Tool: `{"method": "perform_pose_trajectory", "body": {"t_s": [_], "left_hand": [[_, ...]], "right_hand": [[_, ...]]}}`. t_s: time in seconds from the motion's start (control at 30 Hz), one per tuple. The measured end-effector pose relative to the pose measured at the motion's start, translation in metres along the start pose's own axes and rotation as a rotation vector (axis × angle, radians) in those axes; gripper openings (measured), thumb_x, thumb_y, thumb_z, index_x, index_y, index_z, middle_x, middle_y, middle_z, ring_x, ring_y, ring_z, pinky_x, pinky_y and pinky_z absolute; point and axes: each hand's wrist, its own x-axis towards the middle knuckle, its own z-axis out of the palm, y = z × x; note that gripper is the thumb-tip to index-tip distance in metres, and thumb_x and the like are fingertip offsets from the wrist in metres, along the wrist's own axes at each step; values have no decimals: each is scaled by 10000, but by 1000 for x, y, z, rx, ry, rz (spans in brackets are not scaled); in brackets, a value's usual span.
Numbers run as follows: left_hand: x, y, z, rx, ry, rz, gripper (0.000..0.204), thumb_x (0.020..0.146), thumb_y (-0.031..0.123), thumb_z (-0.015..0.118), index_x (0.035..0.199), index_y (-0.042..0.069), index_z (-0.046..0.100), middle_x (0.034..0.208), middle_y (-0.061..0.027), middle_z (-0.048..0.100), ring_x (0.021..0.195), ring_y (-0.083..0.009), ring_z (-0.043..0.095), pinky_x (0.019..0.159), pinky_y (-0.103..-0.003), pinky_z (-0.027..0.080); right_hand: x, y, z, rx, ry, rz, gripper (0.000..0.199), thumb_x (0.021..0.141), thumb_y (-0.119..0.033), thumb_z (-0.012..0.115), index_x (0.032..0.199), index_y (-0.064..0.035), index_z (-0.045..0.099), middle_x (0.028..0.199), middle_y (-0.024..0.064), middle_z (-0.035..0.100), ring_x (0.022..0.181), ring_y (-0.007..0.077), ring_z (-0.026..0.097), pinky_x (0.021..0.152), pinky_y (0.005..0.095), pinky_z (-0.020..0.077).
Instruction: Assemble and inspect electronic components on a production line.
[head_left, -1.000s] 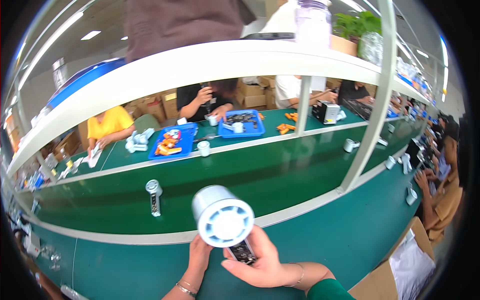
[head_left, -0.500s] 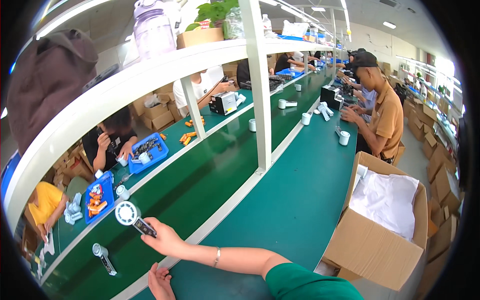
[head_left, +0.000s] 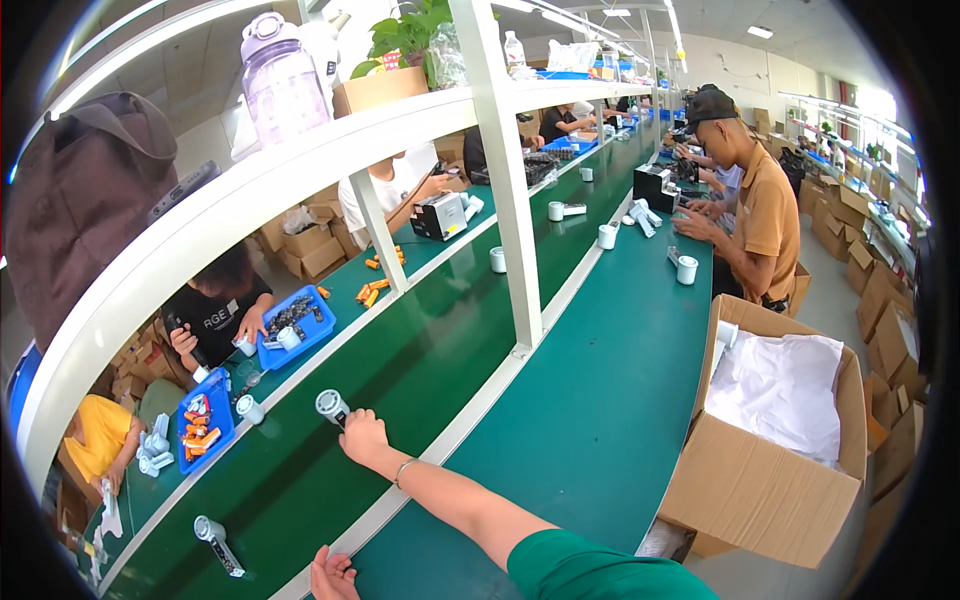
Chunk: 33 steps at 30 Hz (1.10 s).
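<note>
Low over the green conveyor belt (head_left: 420, 365), my right hand (head_left: 364, 437) is closed around the handle of a pale blue handheld device (head_left: 331, 403) with a round slotted head. Whether the device touches the belt I cannot tell. Near the bottom edge, my left hand (head_left: 333, 575) is empty, palm up, its loosely bent fingers apart beside the belt's pale rail (head_left: 440, 452). A similar pale blue device (head_left: 217, 545), with dark parts showing along its handle, lies on the belt to the left.
A white shelf post (head_left: 505, 200) stands beyond my right hand. Blue trays (head_left: 207, 420) hold orange and dark parts across the belt. An open carton (head_left: 765, 490) with white paper sits at right. Co-workers sit along both sides, one in a tan shirt (head_left: 765, 225).
My right hand has moved to the right and farther out, carrying the device, whose round head now looks smaller and lower over the belt. The left hand appears slightly lower.
</note>
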Motion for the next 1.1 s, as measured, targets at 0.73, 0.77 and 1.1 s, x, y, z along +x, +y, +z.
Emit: {"method": "perform_pose_trajectory", "body": {"t_s": [0.73, 0.77, 1.1], "left_hand": [[-9, 18, 45, 34, 165, 112, 222, 950, 170, 487, 1051, -19, 544, 957, -70, 588, 855, -126, 585, 729, -244, 485], [-7, 18, 49, 39, 157, 110, 215, 948, 160, 488, 1048, -20, 549, 963, -68, 587, 856, -124, 580, 736, -243, 485], [-9, 13, 35, 54, 115, 44, 273, 948, 187, 495, 1132, -12, 530, 999, -82, 608, 897, -145, 600, 796, -268, 483]], "right_hand": [[-160, -41, -49, 527, -406, -917, 542, 777, -201, 627, 1251, -58, 406, 985, 150, 562, 906, 330, 538, 782, 442, 454], [-159, -37, -41, 510, -408, -918, 546, 782, -209, 633, 1255, -63, 402, 971, 148, 570, 898, 332, 543, 778, 443, 455], [-157, -40, -48, 467, -363, -988, 587, 796, -223, 628, 1299, -43, 384, 1000, 130, 573, 953, 306, 545, 824, 420, 442]]}}
